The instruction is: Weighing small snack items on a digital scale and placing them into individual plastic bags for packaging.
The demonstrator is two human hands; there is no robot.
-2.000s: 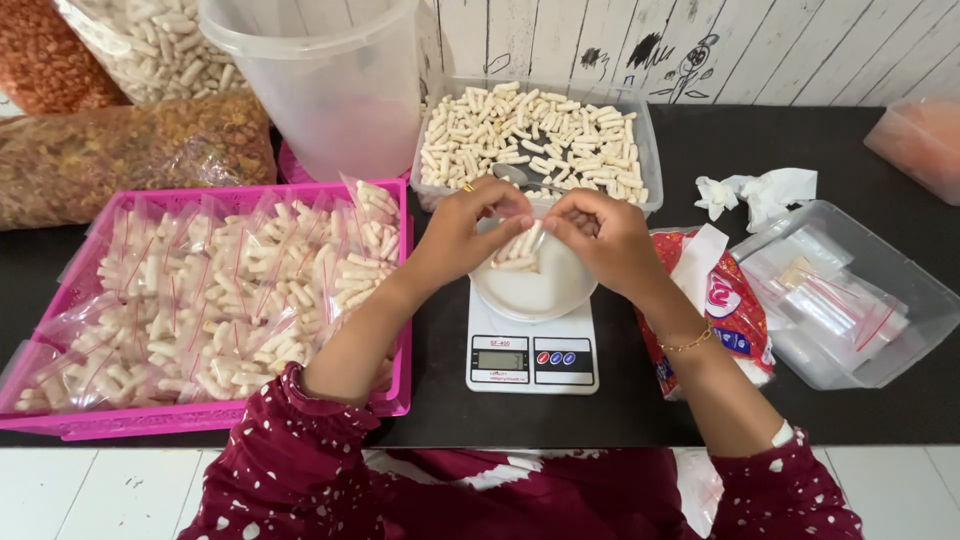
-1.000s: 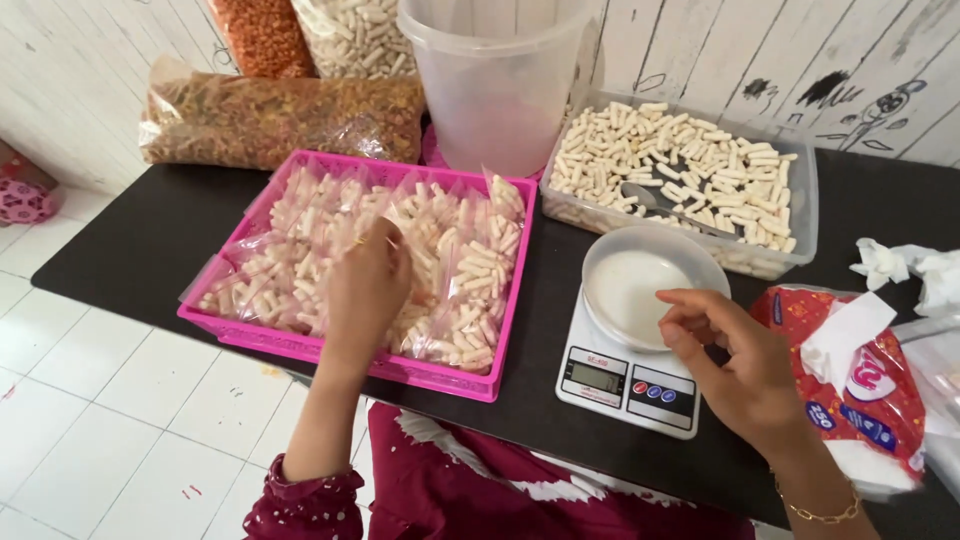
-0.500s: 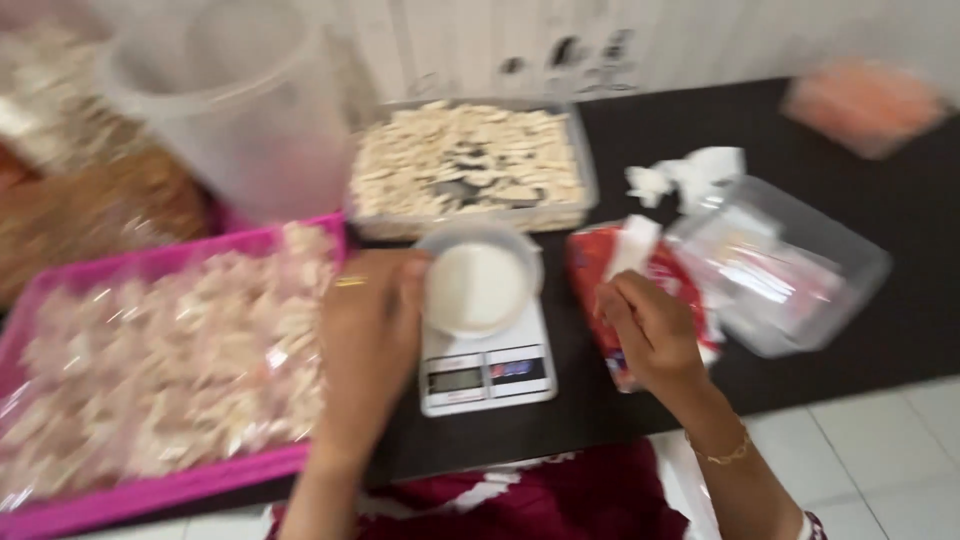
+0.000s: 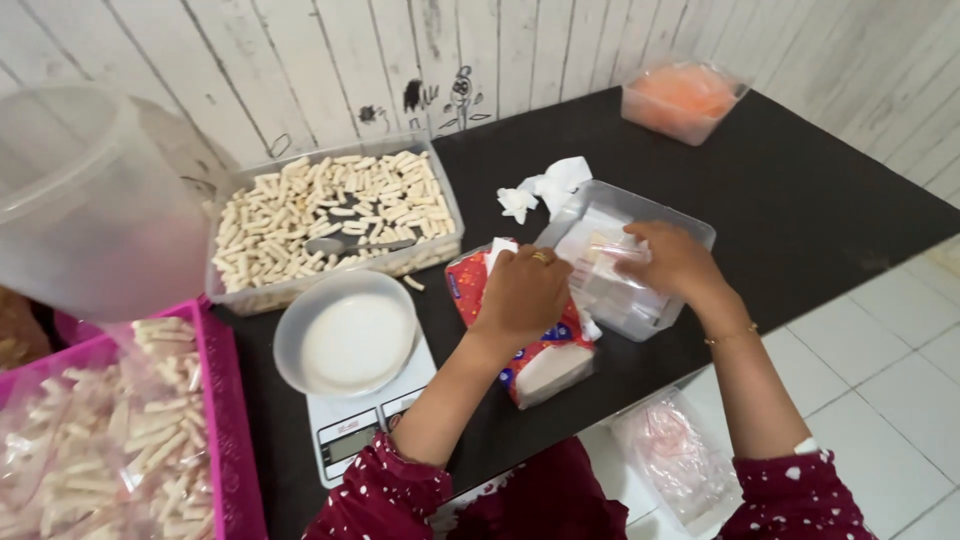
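On the black bench (image 4: 800,200), R hand (image 4: 668,262) is inside the clear tub (image 4: 690,232), fingers pinching an empty zip bag (image 4: 608,262). L hand (image 4: 522,292) rests curled, grasping nothing, on the red tissue pack (image 4: 520,350) just beside the tub.

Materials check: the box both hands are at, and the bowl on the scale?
Clear box: looks like thin transparent plastic, glossy; the small bags inside show through its wall. Right hand reaches into it, left hand is beside it. Bowl on the scale: probably translucent whitish plastic, smooth, its rim slightly see-through.
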